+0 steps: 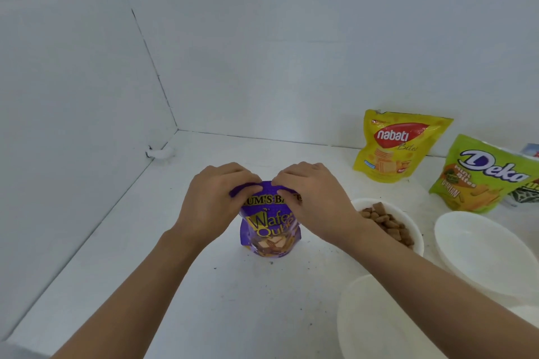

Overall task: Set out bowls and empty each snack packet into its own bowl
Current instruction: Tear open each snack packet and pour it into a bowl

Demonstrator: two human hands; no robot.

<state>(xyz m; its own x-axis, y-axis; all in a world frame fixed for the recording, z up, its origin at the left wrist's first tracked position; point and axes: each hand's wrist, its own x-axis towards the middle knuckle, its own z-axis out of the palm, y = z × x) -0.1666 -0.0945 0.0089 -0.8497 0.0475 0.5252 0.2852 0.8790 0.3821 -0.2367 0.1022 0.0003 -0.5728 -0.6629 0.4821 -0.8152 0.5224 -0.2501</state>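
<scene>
Right now the step in hand looks like opening the purple wafer packet [268, 230], which stands upright on the white counter [204, 300] at the centre of the frame. The left hand [215, 198] and the right hand [309, 198] both pinch its top edge, thumbs nearly meeting in the middle. To do this well, the two grips should sit close together on either side of the tear point. One hand should pull toward the body and the other away, so the foil splits cleanly rather than bursting. Keeping the packet upright should stop pieces spilling, and a tear across the whole top would make the pour easier.

Just right of the packet, partly behind the right forearm, a white bowl [417, 237] holds brown snack pieces [388, 221]. Further right an empty white bowl [481, 253] sits with nothing in it, and another empty bowl [379, 323] lies at the lower right, crossed by the arm. In the upper right a yellow packet [396, 148] leans on the wall, with a green packet [478, 175] beside it; whether either is opened I cannot tell.
</scene>
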